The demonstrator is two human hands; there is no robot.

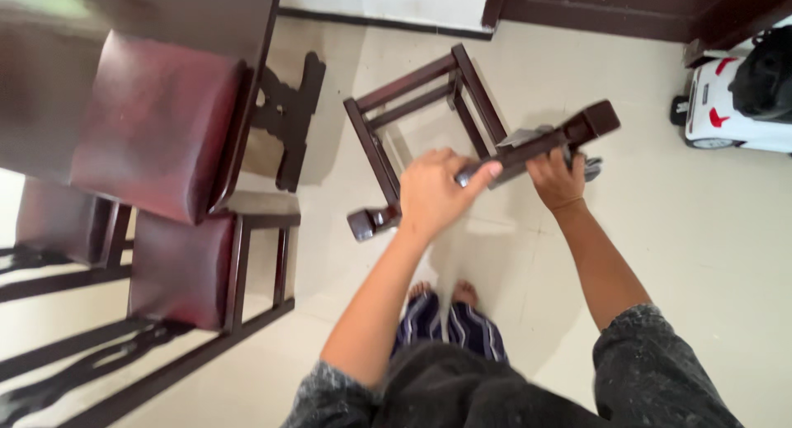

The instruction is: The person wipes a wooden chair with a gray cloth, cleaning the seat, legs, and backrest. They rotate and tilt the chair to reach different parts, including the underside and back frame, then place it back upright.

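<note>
A dark brown wooden chair [412, 106] lies tipped over on the pale tiled floor, its legs pointing up toward me. My left hand [433, 193] grips one raised leg [590, 124] near its middle. Just right of it, my right hand [559, 180] holds a grey cloth [587, 165] pressed against the same leg from below. My bare feet [445, 294] and striped trousers show below my arms.
Dark wooden chairs with maroon seats [157, 122] [186, 267] stand at the left beside a dark table [190, 7]. A white and black ride-on toy car [738, 98] sits at the right edge. A dark wooden door frame [610, 7] runs along the top.
</note>
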